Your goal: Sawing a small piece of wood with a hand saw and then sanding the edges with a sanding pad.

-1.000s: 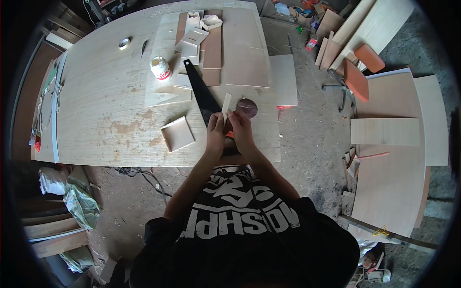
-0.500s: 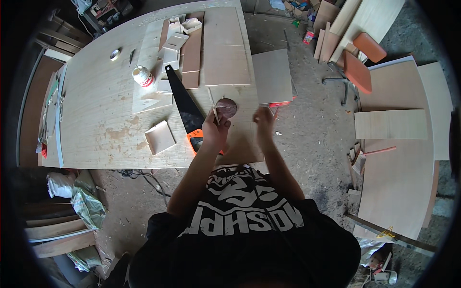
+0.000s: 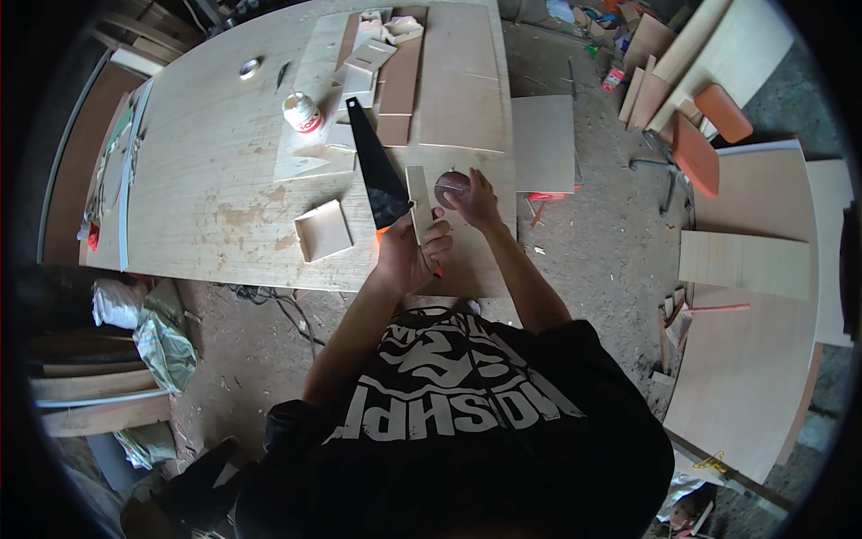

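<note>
A wooden table (image 3: 206, 198) carries a handsaw (image 3: 369, 157), blade pointing away from the person, perhaps to keep the handle near.
Over the handsaw's handle end, the left hand (image 3: 407, 260) pinches a wooden strip (image 3: 418, 196) by its near end, seemingly leaving the far length free; right of the handsaw, the right hand (image 3: 477, 205) has its thumb over a dark disc (image 3: 446, 186), fingers extended; whether it grips cannot be told.

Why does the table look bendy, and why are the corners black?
Head view: the fisheye lens curves the edges of the table; head view: its round picture leaves black corners; head view: the wooden strip in the left hand looks fairly clear.
</note>
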Tool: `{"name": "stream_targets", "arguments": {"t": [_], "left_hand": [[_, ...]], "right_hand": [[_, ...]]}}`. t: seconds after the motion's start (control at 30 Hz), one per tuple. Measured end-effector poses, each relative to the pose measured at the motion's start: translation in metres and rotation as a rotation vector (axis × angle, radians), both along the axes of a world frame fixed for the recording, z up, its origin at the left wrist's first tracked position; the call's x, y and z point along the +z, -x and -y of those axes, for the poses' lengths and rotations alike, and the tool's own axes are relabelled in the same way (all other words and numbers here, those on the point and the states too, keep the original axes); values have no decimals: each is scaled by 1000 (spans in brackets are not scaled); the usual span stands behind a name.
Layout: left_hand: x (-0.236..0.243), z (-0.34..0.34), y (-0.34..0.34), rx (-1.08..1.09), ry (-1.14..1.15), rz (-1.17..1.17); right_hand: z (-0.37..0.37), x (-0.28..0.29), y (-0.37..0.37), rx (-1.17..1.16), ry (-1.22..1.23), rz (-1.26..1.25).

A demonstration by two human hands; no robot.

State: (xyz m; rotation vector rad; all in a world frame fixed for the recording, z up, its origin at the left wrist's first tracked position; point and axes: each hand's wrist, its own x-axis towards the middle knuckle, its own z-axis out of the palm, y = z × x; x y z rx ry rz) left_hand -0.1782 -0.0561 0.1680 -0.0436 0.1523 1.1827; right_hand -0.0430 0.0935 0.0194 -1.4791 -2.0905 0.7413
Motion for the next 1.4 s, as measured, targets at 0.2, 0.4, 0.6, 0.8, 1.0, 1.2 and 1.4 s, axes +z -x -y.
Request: {"name": "stream_targets", "arguments": {"t": [0.2,0.4,0.6,0.8,1.0,1.2,1.4], "left_hand": [[9,27,28,88,-69,45],[22,41,38,196,-30,-74],[22,35,45,103,-36,-1016],[24,9,30,103,-98,-1221],[21,-8,18,56,-230,-1408],[10,-13,8,85,-351,-1354],[20,-16,6,35,-407,-1534]], "right_hand": [[6,-40,28,-49,47,131],[-8,-34,9,-91,273,173],[33,34,-13,-144,74,-435],[86,168,-13,103,-300,-518],[70,162,-12,272,-445,-258],[90,153,-23,369,-318,-154],[70,153,-35,375,-420,-197]]}}
